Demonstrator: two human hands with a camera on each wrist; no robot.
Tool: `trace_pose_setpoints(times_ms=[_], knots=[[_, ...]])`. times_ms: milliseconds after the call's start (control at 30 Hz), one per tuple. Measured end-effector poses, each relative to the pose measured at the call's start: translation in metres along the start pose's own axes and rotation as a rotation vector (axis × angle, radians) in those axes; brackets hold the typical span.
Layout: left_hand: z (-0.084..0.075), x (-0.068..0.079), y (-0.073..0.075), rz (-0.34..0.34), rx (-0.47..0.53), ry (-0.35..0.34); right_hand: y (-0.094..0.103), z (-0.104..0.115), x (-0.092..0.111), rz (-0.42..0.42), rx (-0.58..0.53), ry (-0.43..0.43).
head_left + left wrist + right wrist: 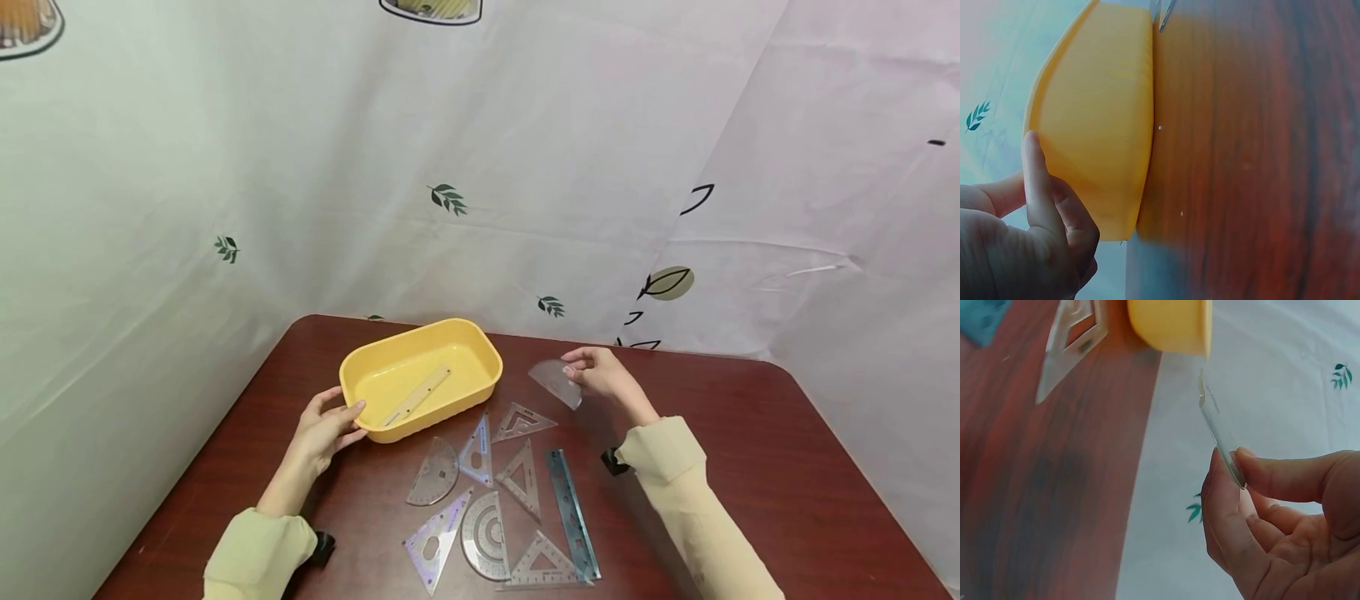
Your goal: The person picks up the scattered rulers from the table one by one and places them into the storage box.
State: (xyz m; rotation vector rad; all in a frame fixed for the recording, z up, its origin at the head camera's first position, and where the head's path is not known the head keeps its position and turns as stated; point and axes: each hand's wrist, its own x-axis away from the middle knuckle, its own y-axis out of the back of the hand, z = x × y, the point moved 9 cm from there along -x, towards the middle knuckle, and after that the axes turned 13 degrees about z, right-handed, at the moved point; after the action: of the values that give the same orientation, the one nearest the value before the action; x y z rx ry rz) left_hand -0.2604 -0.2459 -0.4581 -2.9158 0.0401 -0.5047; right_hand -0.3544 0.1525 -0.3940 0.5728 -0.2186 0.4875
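Note:
My right hand (597,373) pinches a clear protractor (553,380) between thumb and fingers, above the table to the right of a yellow plastic basin (480,397). The right wrist view shows that protractor (1217,422) nearly edge-on, its end between the thumb and fingertips. At the basin's near left corner my left hand (321,432) grips the rim, with the thumb over the edge and fingers against the outer wall. In the left wrist view the basin's side (1097,106) stands on the table. Inside the basin lies a pale straight ruler (417,395).
Before the basin lie two clear protractors (435,473) (472,533), a blue set square (483,450), a purple set square (442,533), several clear set squares (519,429) and a blue-green ruler (572,508). A patterned white cloth (525,208) hangs behind the dark red table (720,417).

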Motion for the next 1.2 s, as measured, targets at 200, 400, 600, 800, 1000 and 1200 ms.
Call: trace_pose_setpoints(times_ms=[200,400,600,800,1000,1200], knots=[[0.001,0.000,0.001,-0.005,-0.008,0.009,-0.007,0.020,-0.009,0.010,-0.029,0.032],[0.002,0.001,-0.001,0.002,-0.001,0.007,-0.016,0.037,-0.021,0.026,-0.099,0.055],[0.003,-0.001,0.000,0.005,-0.006,0.004,-0.028,0.050,-0.034,0.050,-0.126,0.055],[0.000,0.000,-0.001,0.003,-0.004,-0.023,-0.039,0.061,-0.049,0.057,-0.157,0.067],[-0.001,0.000,-0.002,0.004,-0.006,-0.023,-0.056,0.070,-0.061,0.052,-0.146,0.064],[0.000,0.000,0.000,-0.004,-0.012,0.005,-0.077,0.073,-0.071,0.045,-0.162,0.057]])
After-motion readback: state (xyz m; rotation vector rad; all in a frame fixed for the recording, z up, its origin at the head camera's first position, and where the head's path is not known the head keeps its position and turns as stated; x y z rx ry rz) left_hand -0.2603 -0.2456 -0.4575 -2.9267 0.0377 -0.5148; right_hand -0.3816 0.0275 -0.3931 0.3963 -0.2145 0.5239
